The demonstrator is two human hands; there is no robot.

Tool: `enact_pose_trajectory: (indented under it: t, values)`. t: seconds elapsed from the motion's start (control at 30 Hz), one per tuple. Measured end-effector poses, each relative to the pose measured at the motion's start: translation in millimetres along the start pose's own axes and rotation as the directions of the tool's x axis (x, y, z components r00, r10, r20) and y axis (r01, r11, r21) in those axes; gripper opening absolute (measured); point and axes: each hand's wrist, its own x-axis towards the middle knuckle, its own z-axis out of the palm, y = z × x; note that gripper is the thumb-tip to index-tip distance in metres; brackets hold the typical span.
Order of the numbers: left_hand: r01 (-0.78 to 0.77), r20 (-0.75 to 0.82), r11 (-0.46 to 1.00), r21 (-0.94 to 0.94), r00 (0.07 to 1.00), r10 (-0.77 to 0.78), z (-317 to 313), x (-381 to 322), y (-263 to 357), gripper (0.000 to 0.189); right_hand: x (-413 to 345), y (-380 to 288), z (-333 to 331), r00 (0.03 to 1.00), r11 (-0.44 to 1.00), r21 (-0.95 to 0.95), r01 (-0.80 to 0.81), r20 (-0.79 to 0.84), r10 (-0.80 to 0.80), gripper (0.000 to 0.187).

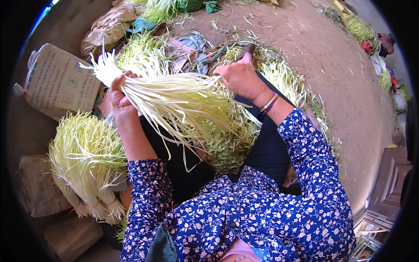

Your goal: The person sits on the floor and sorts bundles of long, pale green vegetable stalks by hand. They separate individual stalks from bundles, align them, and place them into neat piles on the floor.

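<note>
My left hand (122, 90) grips a loose bunch of pale yellow blanched chives (170, 95) near its white stem ends. Their long leaves fan to the right and droop above my lap. At the upper edge of the fan, my right hand (240, 77) has its fingertips closed on a few leaves. Part of that grip is hidden. Just beyond this hand shows a dark brown object (247, 50), possibly the toe of a shoe. Below, between my legs, lies a heap of leaf trimmings (229, 150).
Tied chive bundles (88, 157) stand at my left, near a printed sack or box (62, 82) bearing writing. More loose chives (144, 55) and a crumpled cloth (196, 49) lie ahead. Chives also lie by my right leg (284, 82). Scraps litter the brown floor (327, 59).
</note>
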Motion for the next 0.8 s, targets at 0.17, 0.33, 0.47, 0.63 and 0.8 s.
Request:
enact_pose_trajectory:
  t: [0.17,0.33,0.47,0.63,0.8]
  values:
    - [0.008,0.0,1.0,-0.018,1.0,-0.008,-2,1,1,0.025,-5,-5,5,0.993,0.998,-0.03,0.054,-0.104,-0.057,0.008]
    - [0.014,-0.008,0.999,-0.045,1.0,-0.014,-4,-1,4,0.026,-6,-3,9,0.991,0.997,0.022,0.07,-0.119,-0.067,0.009]
    - [-0.032,-0.043,0.999,-0.005,0.999,0.032,-5,-1,3,0.026,-5,-7,7,0.997,0.998,0.059,-0.022,-0.07,0.026,0.011]
    - [-0.011,-0.07,0.999,-0.032,0.998,0.009,-14,-1,7,0.031,-7,14,44,0.937,0.8,0.58,-0.154,-0.17,0.304,0.014]
    - [-0.013,-0.073,1.0,-0.015,0.997,0.012,-26,7,9,0.024,-16,12,58,0.758,0.108,0.924,-0.368,0.23,0.61,0.01]
